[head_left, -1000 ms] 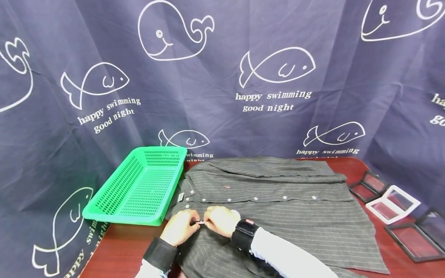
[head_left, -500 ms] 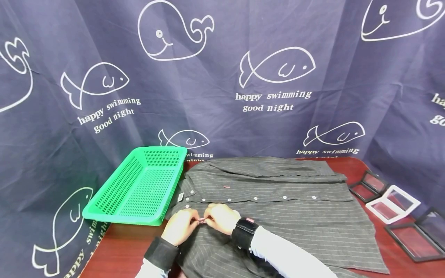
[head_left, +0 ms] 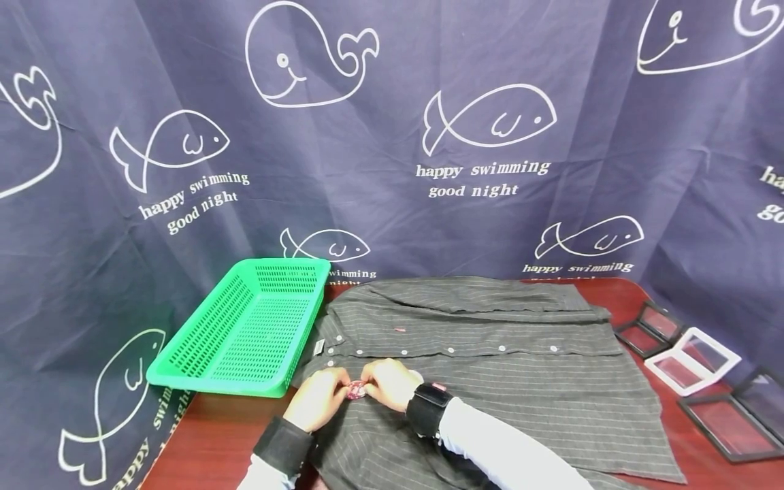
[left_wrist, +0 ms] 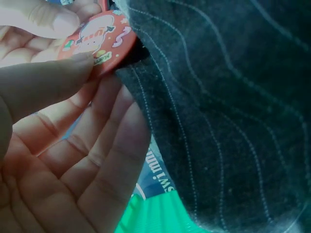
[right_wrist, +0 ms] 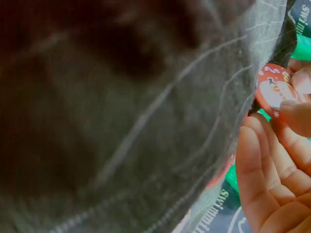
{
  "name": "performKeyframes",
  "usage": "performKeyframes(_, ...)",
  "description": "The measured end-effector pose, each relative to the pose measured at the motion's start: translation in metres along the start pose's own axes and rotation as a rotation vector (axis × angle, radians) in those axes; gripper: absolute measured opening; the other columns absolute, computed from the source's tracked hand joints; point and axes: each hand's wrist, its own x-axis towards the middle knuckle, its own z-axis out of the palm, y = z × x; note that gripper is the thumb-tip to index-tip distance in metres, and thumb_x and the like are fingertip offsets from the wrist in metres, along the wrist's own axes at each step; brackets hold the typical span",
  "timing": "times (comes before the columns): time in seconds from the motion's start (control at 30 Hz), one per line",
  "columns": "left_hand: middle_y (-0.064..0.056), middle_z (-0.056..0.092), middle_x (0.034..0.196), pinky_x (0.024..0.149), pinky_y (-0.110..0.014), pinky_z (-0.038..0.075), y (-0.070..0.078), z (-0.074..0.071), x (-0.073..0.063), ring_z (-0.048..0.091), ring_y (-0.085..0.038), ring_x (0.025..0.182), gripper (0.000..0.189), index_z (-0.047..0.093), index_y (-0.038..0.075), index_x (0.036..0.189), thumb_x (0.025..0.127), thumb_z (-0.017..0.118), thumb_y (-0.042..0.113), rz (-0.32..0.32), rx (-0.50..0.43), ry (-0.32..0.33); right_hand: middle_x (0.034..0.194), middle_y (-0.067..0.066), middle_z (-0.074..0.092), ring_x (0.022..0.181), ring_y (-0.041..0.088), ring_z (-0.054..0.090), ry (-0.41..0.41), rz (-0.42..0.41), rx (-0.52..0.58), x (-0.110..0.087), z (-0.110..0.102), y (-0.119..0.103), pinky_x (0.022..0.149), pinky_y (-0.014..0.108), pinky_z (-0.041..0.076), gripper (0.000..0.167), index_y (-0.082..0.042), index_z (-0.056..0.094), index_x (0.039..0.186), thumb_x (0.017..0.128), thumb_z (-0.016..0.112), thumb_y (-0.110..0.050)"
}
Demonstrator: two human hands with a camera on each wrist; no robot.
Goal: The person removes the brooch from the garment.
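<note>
A round red badge with a printed cartoon is held between both hands over the front of a dark grey pinstriped shirt. My left hand pinches its left edge, and my right hand pinches the opposite edge. Up close in the left wrist view, a thumb presses on the printed face of the badge, and shirt cloth hangs right beside it. The badge also shows in the right wrist view, partly covered by fingers. Its back is hidden.
A green perforated basket stands to the left of the shirt. On the right of the red-brown table lie a white open-lidded case and two black ones, one of them near the front. A printed curtain hangs behind.
The badge between the hands has turned from nearly edge-on so its red printed face shows in the head view. The hands have stayed in almost the same place.
</note>
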Motion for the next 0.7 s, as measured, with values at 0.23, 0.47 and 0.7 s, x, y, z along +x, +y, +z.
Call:
performKeyframes(0.23, 0.005, 0.059, 0.069, 0.061, -0.028, 0.047, 0.0002, 0.0008, 0.0000, 0.060, -0.012, 0.067, 0.022, 0.058, 0.016, 0.070, 0.075, 0.077, 0.006, -0.012, -0.003, -0.003, 0.075, 0.001, 0.072, 0.066, 0.006, 0.060, -0.034, 0.079, 0.162, 0.0014, 0.0034, 0.0030, 0.062, 0.018, 0.045, 0.007, -0.007, 0.068, 0.082, 0.078, 0.071, -0.003)
performKeyframes(0.47, 0.005, 0.059, 0.070, 0.063, -0.028, 0.047, -0.0007, 0.0032, 0.0004, 0.059, -0.012, 0.068, 0.020, 0.059, 0.016, 0.072, 0.075, 0.076, 0.006, -0.015, -0.007, -0.004, 0.072, 0.002, 0.072, 0.064, 0.004, 0.056, -0.034, 0.092, 0.212, 0.0006, 0.0033, 0.0043, 0.060, 0.016, 0.043, 0.006, -0.007, 0.068, 0.080, 0.078, 0.070, -0.002)
performKeyframes(0.7, 0.002, 0.062, 0.074, 0.072, -0.032, 0.051, 0.0024, 0.0011, 0.0013, 0.062, -0.015, 0.074, 0.015, 0.062, 0.015, 0.078, 0.078, 0.076, 0.010, -0.042, -0.024, -0.019, 0.068, 0.003, 0.070, 0.059, -0.003, 0.048, -0.065, 0.132, 0.277, 0.0007, 0.0062, 0.0085, 0.057, 0.012, 0.039, 0.006, -0.007, 0.066, 0.081, 0.078, 0.068, -0.002)
